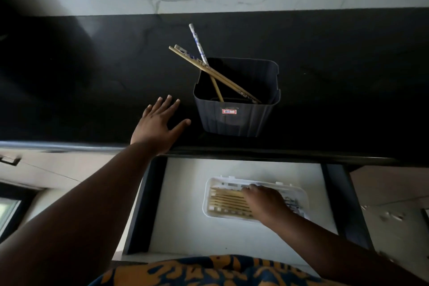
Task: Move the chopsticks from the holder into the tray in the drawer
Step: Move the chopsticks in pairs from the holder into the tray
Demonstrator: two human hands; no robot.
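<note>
L hand splayed open, empty, by holder; R hand flat on chopsticks in tray

On the dark stone counter before you stands the grey ribbed plastic holder, with a few long chopsticks leaning in it toward its far-left corner, and your left hand lies spread flat on the counter just left of it. Below and nearer you, the open drawer holds the white slotted plastic tray toward its right, in which a row of bamboo chopsticks lies side by side. Your right hand rests palm-down on the right part of that row.
</note>
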